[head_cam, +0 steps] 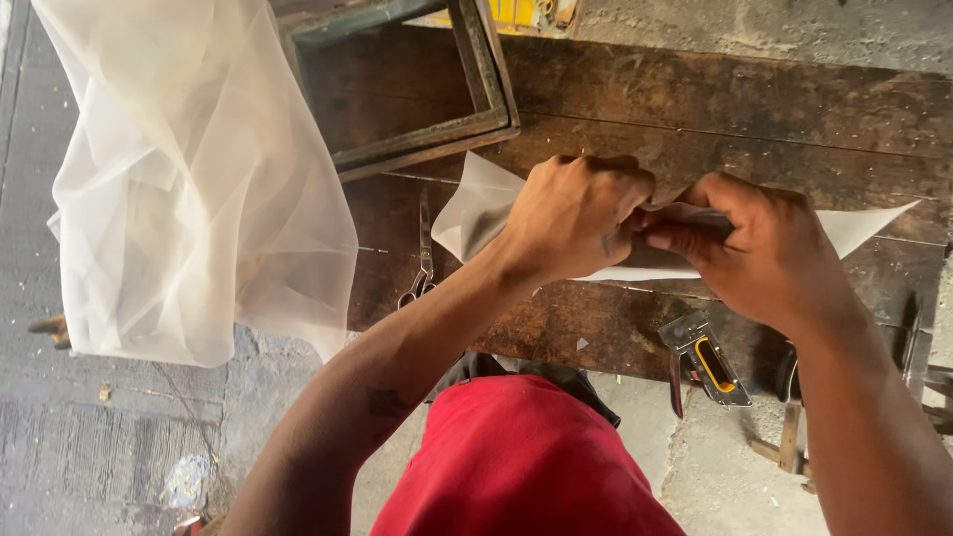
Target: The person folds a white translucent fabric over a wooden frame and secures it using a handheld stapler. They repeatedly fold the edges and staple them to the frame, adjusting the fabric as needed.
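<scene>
While the white fabric piece (476,203) lies on the dark wooden workbench (754,109), its middle is pinched between the left hand (576,213) and the right hand (764,248), both closed tightly on it, knuckles nearly touching above a staple gun (707,359).

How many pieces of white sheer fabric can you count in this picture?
2: a large piece draped over the workbench's left end, and a small piece held between the left hand and right hand. More may lie hidden.
</scene>
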